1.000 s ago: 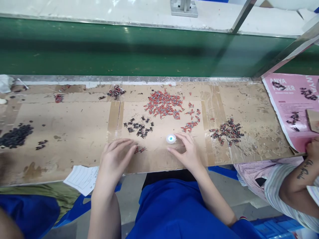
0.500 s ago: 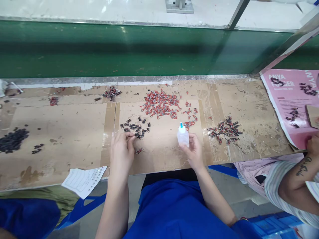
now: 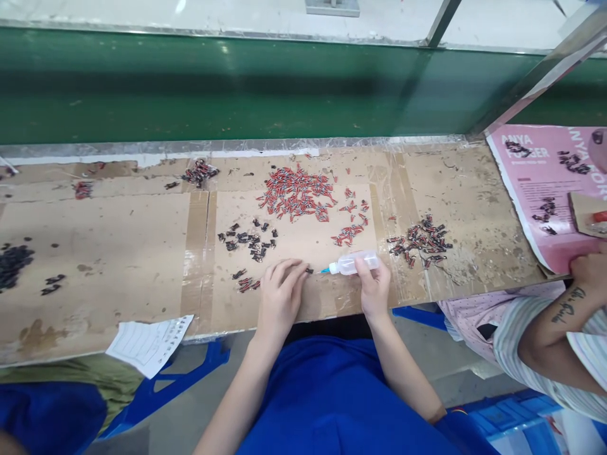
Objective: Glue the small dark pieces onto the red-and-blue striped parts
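Note:
My left hand [image 3: 283, 292] pinches a small black piece [image 3: 309, 270] between thumb and forefinger, low over the cardboard-covered table [image 3: 142, 253]. Facing it, my right hand [image 3: 375, 287] grips a clear squeeze bottle [image 3: 356, 263] that lies nearly level. The bottle's blue tip points left and is close to the black piece; whether they touch is too small to tell. Behind my left hand are scattered black pieces [image 3: 243, 238], and beside its fingers lie a few red and black pieces [image 3: 245, 284]. A large pile of red pieces [image 3: 296, 193] sits farther back.
Red and black pieces [image 3: 424, 240] are heaped to the right, black ones [image 3: 14, 265] at the far left. A pink sheet [image 3: 535, 189] and another person's hand [image 3: 590, 273] are at the right. A paper slip [image 3: 149, 344] hangs over the front edge. A green strip [image 3: 213, 91] runs behind.
My left hand has moved right, toward the bottle, with a black piece now visible at its fingertips. The bottle in my right hand has tipped from upright to nearly level. The view has shifted slightly.

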Demonstrator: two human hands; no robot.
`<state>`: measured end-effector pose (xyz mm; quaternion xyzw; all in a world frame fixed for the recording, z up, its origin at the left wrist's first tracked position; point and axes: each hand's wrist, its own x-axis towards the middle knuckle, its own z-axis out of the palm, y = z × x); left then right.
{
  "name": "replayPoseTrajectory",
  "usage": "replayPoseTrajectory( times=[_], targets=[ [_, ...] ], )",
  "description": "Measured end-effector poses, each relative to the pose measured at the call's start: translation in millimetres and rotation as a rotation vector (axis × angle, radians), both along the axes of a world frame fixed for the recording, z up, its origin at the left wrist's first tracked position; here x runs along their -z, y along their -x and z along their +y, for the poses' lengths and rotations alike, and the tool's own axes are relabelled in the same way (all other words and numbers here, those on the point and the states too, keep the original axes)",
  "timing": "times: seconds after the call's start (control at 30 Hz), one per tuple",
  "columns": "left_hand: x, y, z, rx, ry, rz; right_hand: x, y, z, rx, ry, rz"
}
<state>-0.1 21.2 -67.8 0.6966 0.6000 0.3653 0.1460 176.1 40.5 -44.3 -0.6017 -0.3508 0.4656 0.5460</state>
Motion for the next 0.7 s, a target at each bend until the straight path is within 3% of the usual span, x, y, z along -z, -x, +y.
replayPoseTrajectory(
  times=[0.1,0.43,0.7],
  targets=[
    [-0.1,4.5,1.3,0.030,0.029,-0.045,-2.6,4.9,-0.5,0.014,-0.009,-0.050],
    [-4.0,2.2,3.1,-0.054,0.109,-0.179,0.5,7.4,-7.4,-0.038,-0.021,-0.195],
    [-5.1,3.1,4.6,-0.036,0.087,-0.163,2.8,7.1,-6.6,-0.096,-0.036,-0.301]
  ],
)
